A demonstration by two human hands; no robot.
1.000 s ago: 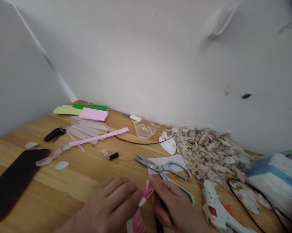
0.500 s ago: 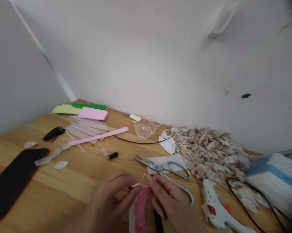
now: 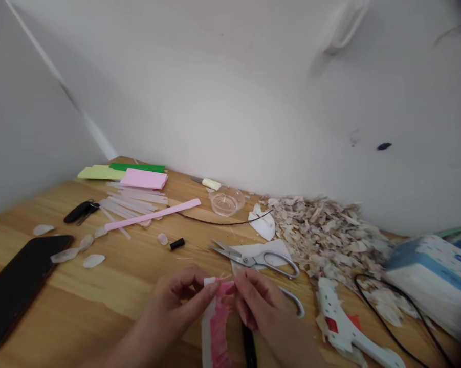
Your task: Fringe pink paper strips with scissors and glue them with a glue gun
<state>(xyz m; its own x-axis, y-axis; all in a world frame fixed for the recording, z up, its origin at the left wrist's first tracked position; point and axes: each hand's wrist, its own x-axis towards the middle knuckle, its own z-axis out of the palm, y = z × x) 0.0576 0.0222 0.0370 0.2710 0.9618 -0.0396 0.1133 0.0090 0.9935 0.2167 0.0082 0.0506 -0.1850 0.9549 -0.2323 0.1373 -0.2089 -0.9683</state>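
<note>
Between my hands hangs a pink and white paper strip (image 3: 219,327), its pink side ruffled and its left edge white. My left hand (image 3: 184,301) pinches the top of the strip at its white corner. With fingertips closed on the pink top edge, my right hand (image 3: 263,312) grips the other side. Thin pink wisps stick up between the two pinches. Under my right hand a black pen-like object (image 3: 249,345) lies partly hidden. Just beyond it, metal scissors (image 3: 249,260) lie open on white paper (image 3: 279,248), one handle loop partly covered by my right hand.
A glue gun (image 3: 337,319) with a black cord and a tissue pack (image 3: 433,276) are at right, below a heap of paper scraps (image 3: 326,235). Left are a phone (image 3: 23,286), keys (image 3: 80,210), paper strips (image 3: 134,200) and folded pink paper (image 3: 144,178). A clear dish (image 3: 226,202) stands behind.
The strip's top edge has been turned so its white corner and pink face show more between my fingers. Both hands keep their pinch. The whole view has shifted slightly.
</note>
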